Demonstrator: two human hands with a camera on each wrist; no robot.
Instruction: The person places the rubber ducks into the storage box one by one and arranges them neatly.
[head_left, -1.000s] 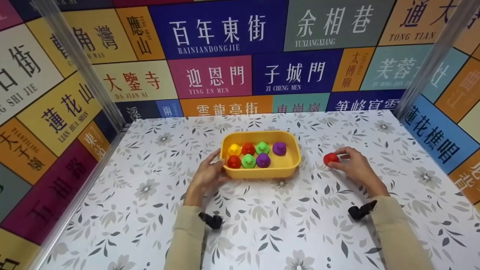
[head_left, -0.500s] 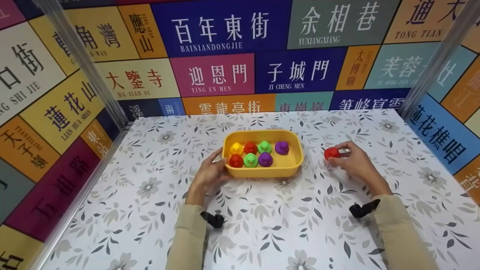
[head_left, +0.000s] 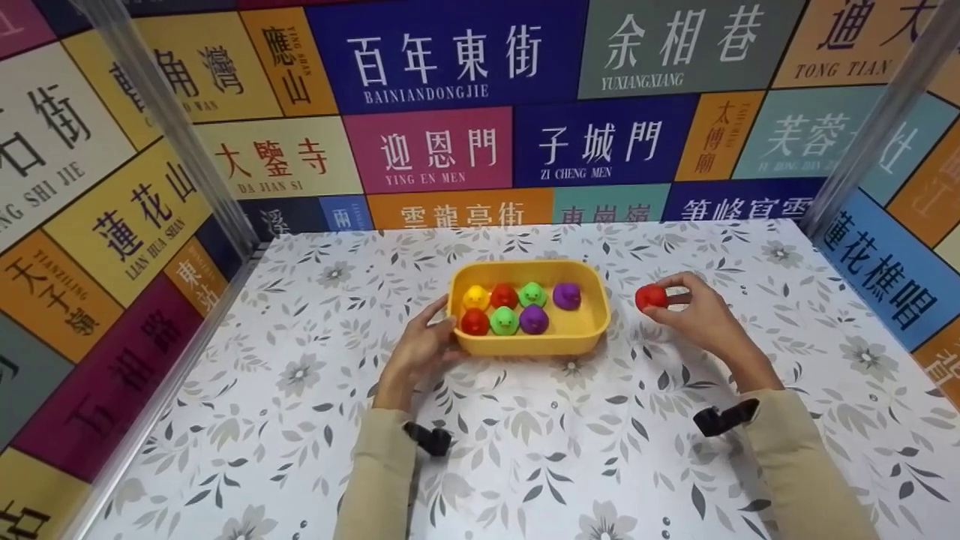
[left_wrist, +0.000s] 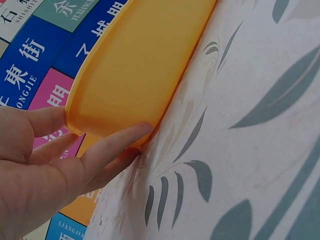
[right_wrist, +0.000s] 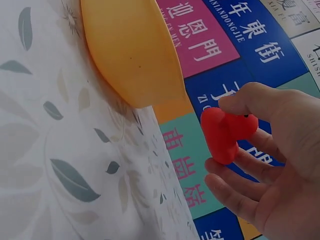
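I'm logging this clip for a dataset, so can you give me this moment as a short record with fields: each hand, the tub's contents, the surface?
left hand: left hand grips the left end of the yellow plastic tub
right hand: right hand pinches a red rubber duck, lifted right of the tub
tub contents: seven small ducks, one yellow, two red, two green, two purple
surface: floral-patterned tablecloth

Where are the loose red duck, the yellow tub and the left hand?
red duck [head_left: 651, 297], head view, on its body.
yellow tub [head_left: 525, 344], head view, on its near wall.
left hand [head_left: 417, 352], head view, on its back.
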